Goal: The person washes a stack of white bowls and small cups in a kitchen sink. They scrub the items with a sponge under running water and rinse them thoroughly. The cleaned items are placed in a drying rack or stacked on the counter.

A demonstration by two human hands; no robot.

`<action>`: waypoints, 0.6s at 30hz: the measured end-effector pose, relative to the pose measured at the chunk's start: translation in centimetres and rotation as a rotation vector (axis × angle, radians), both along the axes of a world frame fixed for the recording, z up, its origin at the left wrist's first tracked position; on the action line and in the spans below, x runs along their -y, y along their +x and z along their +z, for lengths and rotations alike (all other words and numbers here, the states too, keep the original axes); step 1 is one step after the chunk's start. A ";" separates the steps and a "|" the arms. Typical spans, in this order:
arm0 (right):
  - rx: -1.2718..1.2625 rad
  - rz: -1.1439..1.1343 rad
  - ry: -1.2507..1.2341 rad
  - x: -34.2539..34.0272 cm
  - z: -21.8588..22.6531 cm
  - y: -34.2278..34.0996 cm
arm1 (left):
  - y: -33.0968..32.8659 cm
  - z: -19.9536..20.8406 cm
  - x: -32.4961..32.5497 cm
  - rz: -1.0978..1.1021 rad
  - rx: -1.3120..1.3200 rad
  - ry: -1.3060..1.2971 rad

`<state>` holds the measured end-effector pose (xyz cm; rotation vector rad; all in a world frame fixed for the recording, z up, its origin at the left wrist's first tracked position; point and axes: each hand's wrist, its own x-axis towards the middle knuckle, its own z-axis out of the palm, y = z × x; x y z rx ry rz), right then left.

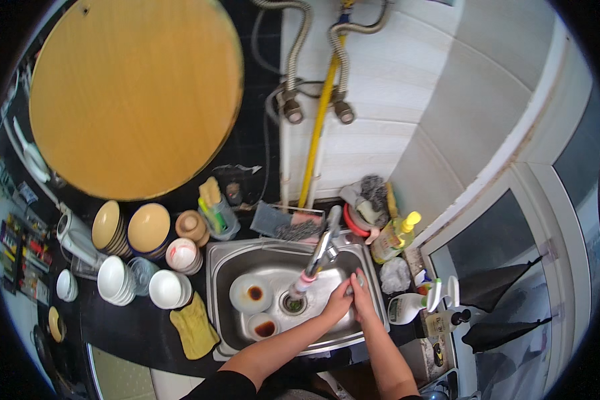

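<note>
Over the right side of the steel sink (223,263), my left hand (339,301) and my right hand (363,297) are pressed together, fingers closed. A small greyish patch shows between them, too hidden to name. Left of my hands, the faucet (321,255) reaches down with a pink-and-white nozzle (302,285) above the drain (293,305). In the left part of the basin lie a larger white dish (241,288) and a smaller white bowl (256,320), each with dark brown liquid in it.
Left of the sink stand stacked white bowls (167,291), yellowish bowls (148,227) and a yellow cloth (195,328). Behind it is a grey tray (268,220) with a scouring pad. A yellow-capped bottle (392,243) and a white spray bottle (407,308) line the right side.
</note>
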<state>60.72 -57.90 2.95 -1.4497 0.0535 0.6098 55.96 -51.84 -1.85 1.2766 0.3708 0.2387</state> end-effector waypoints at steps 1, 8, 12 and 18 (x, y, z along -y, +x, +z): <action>-0.279 0.057 0.145 0.2 -1.5 -1.0 | -1.6 -1.0 -1.1 -0.051 -0.111 0.175; -0.314 0.150 0.067 -4.1 -9.0 -7.5 | -13.7 -5.2 -8.7 0.272 -0.115 0.883; -0.061 0.137 -0.071 -3.9 -20.7 -7.5 | -19.1 -5.9 -15.1 0.606 -0.336 1.013; 0.242 0.174 -0.260 -4.5 -24.3 -8.0 | -21.3 -11.1 -18.0 0.696 -0.648 0.467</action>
